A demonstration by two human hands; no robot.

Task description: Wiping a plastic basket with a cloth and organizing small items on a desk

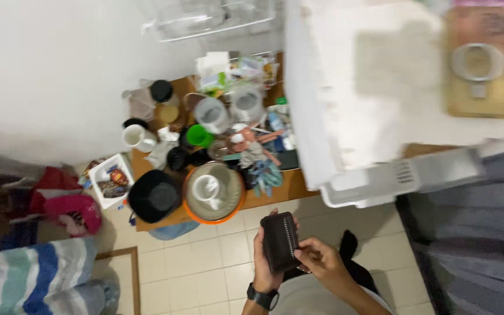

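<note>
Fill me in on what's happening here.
A person stands on a tiled floor before a low, cluttered wooden table. The left hand grips a dark wallet upright, while the right hand touches its lower edge. On the table sit an orange-rimmed bowl, a black bowl and a green cup.
</note>
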